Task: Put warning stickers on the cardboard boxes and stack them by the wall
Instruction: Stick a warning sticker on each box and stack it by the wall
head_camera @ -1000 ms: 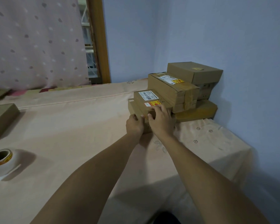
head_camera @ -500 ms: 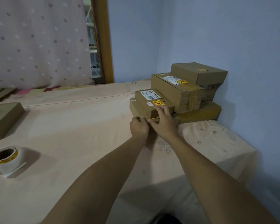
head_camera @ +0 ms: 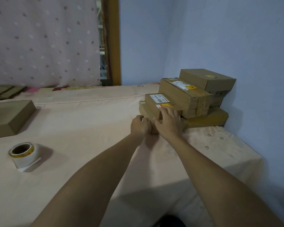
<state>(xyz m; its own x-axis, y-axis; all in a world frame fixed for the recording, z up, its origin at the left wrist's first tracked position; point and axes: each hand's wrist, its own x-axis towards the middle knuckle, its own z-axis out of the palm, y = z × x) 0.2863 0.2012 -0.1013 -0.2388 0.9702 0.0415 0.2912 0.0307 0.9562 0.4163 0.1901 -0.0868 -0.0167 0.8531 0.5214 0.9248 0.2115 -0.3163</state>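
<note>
So this is the stacking part. Both hands are at the pile of cardboard boxes in the corner by the blue wall (head_camera: 236, 38). The right hand (head_camera: 170, 122) lies over the near end of a small labelled box (head_camera: 157, 104), fingers (head_camera: 166, 112) spread loosely across its top edge, just touching the yellow warning sticker (head_camera: 166, 105). The left hand (head_camera: 140, 125) is curled against the near corner of the flat box (head_camera: 143, 110) underneath; I can't tell whether it actually grips anything or just pushes.

Behind them sit a longer taped box (head_camera: 184, 94) with its own sticker and a bigger box (head_camera: 206, 79) hard against the wall, all on a wide flat carton (head_camera: 206, 119).

My guess: the small box just needs squaring up, so a gentle nudge toward the wall. After that, there's an unstickered box (head_camera: 10, 117) well off to the left on the bedsheet (head_camera: 88, 122), and the sticker roll (head_camera: 24, 154) is near it.
</note>
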